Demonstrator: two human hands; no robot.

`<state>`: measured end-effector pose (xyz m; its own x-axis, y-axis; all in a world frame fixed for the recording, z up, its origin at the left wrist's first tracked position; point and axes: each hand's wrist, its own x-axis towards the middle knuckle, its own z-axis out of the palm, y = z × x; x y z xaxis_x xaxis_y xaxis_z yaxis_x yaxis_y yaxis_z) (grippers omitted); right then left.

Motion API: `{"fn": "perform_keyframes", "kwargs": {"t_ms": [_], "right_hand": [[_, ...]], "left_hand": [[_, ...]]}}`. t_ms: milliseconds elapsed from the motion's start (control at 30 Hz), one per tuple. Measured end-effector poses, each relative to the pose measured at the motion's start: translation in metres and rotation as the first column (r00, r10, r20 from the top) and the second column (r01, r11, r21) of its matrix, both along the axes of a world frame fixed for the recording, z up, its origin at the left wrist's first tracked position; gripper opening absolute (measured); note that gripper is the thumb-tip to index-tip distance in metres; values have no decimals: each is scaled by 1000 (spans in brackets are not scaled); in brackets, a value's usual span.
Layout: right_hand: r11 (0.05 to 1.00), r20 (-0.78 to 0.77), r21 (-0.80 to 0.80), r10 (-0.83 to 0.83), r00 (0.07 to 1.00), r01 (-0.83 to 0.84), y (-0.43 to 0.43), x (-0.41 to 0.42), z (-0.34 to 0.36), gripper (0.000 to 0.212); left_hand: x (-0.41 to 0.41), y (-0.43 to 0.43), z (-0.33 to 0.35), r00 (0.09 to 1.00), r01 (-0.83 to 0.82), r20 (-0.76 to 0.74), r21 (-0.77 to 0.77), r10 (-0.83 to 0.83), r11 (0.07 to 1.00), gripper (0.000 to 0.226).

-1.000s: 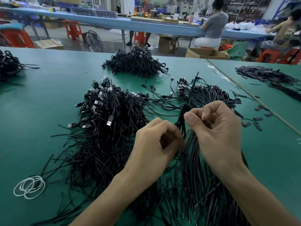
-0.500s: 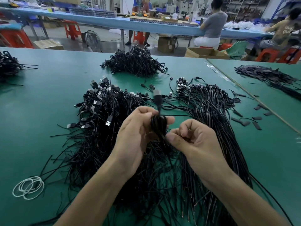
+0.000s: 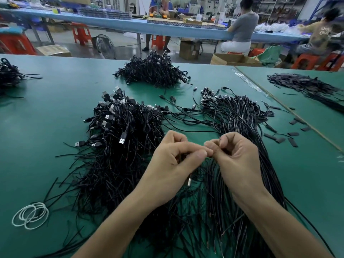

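**Both Hands Pinched on One Black Cable Above the Spread**

Nearest, at the near left of the green surface (image 3: 46, 127): a loose ring of white rubber bands (image 3: 30, 216), well apart from the work. Across the near middle, under both forearms: a spread of straight cables (image 3: 232, 211), with bare copper ends toward the near edge.

Above that spread, fingertip to fingertip: left hand (image 3: 173, 161) and right hand (image 3: 236, 157). Both curled, with the thumb and forefinger of each closed on the same black cable (image 3: 179, 159). Mostly hidden inside the left palm, showing only as dark loops between the fingers and a silver plug tip (image 3: 189, 181) poking out below the left hand. Cannot tell how it is folded.

Just left of the hands: a tangled heap of USB cables (image 3: 121, 127), plugs sticking up and out along its far and left sides. Beyond the hands to the right: the plug ends of the straight cables, with a few single leads strung between the two lots. Further right, flat black strips (image 3: 290, 135) scattered near the seam with the neighbouring surface, and over there a larger drift of strips (image 3: 305, 84).

Farther off, centre: a bundled heap (image 3: 154, 71). At the far left edge, partly cut off: one more heap (image 3: 8, 75).

Farthest: cardboard boxes (image 3: 188, 49) and red stools (image 3: 81, 34) on the floor, then a long blue bench (image 3: 130, 25) with seated people, backs turned.
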<state>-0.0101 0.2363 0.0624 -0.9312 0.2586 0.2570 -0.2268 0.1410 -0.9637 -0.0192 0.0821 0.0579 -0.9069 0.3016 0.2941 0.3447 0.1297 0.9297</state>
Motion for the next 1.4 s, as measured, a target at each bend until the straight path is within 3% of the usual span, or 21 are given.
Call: {"fn": "perform_keyframes", "kwargs": {"t_ms": [100, 200, 367, 533, 667, 800, 867, 933, 1000, 1100, 1167, 1233, 1267, 1333, 1400], "right_hand": [[966, -130, 237, -73, 989, 102, 2, 0, 1, 35], [920, -230, 348, -103, 968, 181, -1, 3, 2, 37], [815, -363, 504, -99, 927, 285, -7, 9, 6, 41], [799, -391, 544, -26, 920, 254, -10, 10, 4, 40], [892, -273, 405, -91, 958, 200, -14, 10, -6, 36], [995, -77, 40, -89, 993, 92, -25, 11, -14, 29], [970, 19, -241, 0, 1000, 4, -29, 10, -14, 29], [881, 66, -464, 138, 988, -92, -28, 8, -15, 26], [839, 71, -513, 249, 966, -179, -24, 7, -15, 20], [884, 70, -388, 309, 949, -260, -19, 6, -17, 21], [914, 95, -249, 351, 931, -320, -9, 2, -17, 21], [959, 170, 87, 251, 953, -268, 8, -8, -20, 18], [939, 194, 288, 136, 972, -189, 20, -14, -23, 13], [756, 228, 651, -113, 967, -65, 47, -25, -33, 15], [507, 285, 857, -323, 902, -89, 70, -31, -49, 32]], "left_hand": [[0, 2, -6, 996, -73, -59, -47, 71, 996, 16], [2, 3, -9, 998, -31, -55, -35, 29, 999, 12], [-5, 2, -11, 945, 41, 316, 157, -89, 987, 23], [-5, -1, -13, 899, 207, 365, 135, -243, 969, 21], [-7, 1, -20, 929, 117, 341, 95, -143, 989, 15], [-10, 2, -27, 966, -21, 259, 132, -14, 991, 14], [-15, 0, -29, 987, -88, 144, 99, 74, 991, 15], [-18, -2, -27, 993, -104, 71, 128, 96, 986, 23], [-18, -5, -23, 995, -56, 93, 250, 34, 967, 33], [-17, -9, -17, 988, -5, 145, 378, -54, 926, 37], [-17, -10, -15, 998, -56, 26, 264, 50, 963, 21], [-20, -14, -12, 989, -121, -72, 136, 132, 983, 22], [-22, -18, -11, 981, -157, -101, 94, 167, 983, 27], [-29, -29, -7, 949, -278, -152, 1, 275, 960, 28], [-39, -40, -3, 904, -405, -197, -100, 381, 909, 29]]}}
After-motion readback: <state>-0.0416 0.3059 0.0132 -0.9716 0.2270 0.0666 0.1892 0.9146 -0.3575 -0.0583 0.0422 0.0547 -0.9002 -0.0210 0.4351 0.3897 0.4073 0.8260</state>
